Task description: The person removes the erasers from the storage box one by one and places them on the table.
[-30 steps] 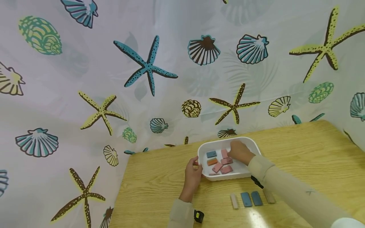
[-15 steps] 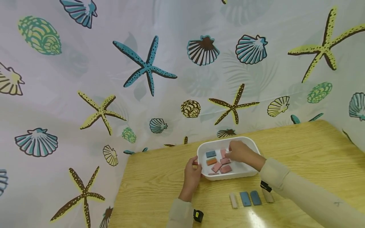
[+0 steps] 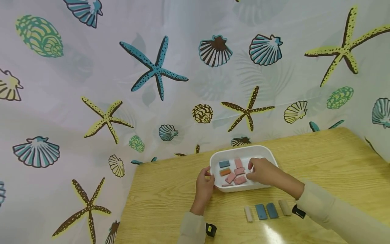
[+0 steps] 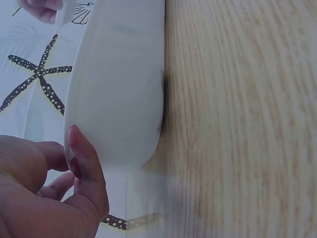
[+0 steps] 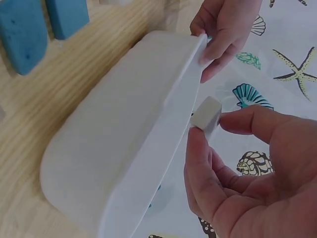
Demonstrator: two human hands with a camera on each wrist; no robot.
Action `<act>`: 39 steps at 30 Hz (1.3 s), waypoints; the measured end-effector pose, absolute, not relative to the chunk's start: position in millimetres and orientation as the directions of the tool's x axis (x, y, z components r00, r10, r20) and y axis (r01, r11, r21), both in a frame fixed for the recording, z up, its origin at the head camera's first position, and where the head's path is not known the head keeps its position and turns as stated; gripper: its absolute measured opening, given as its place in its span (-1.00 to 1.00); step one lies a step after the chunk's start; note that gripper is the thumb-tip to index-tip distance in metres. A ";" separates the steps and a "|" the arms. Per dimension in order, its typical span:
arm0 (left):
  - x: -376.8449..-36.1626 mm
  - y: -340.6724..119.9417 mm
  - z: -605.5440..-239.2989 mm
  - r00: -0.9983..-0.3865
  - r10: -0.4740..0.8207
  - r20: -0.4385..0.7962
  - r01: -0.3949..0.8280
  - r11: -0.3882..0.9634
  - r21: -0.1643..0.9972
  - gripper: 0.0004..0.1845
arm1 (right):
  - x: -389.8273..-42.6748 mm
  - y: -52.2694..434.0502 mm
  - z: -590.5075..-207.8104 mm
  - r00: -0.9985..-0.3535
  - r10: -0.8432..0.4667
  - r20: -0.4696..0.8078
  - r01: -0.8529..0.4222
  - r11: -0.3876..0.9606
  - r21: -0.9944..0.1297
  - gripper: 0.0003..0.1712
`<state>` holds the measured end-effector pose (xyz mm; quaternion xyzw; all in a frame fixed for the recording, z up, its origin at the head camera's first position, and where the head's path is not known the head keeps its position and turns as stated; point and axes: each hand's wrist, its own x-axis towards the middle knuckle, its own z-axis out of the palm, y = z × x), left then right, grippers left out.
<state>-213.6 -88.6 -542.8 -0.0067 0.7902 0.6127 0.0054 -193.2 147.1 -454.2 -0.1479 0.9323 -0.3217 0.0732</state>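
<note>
In the head view, a white plastic bin (image 3: 243, 188) stands on the table with several rectangular erasers inside. My left hand (image 3: 204, 186) grips its left rim, thumb on one side and fingers on the other, as the left wrist view also shows. Between thumb and fingertips, my right hand (image 3: 263, 173) pinches a small white eraser (image 5: 207, 114), held up beside the bin's rim in the right wrist view. Inside the bin lie several pink erasers (image 3: 240, 180), a blue eraser (image 3: 224, 164) and an orange eraser (image 3: 225, 171), grouped toward the left.
In front of the bin, a row on the wooden table (image 3: 161, 203) holds a narrow beige block (image 3: 248, 214), a blue block (image 3: 261, 211), a round-ended blue block (image 3: 272, 210) and a wider beige block (image 3: 284, 207). A shell-and-starfish curtain (image 3: 182, 84) hangs behind.
My right hand has come up and back from deep in the bin toward its near right side, with the white eraser now in its fingers. My left hand keeps its grip on the rim.
</note>
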 end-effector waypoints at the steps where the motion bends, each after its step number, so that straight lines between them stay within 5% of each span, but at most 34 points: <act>1: -213.6 -88.4 -543.2 -1.000 -0.004 -0.018 -0.018 0.248 0.969 -0.59 | -189.4 149.5 -455.4 -0.943 -0.331 -0.034 -0.238 0.741 -0.628 -0.77; 39: -216.5 -88.3 -544.1 -0.999 -0.020 -0.030 -0.034 0.262 0.965 -0.59 | -131.5 226.6 -484.9 -0.937 -0.329 -0.115 -0.184 0.749 -0.637 -0.76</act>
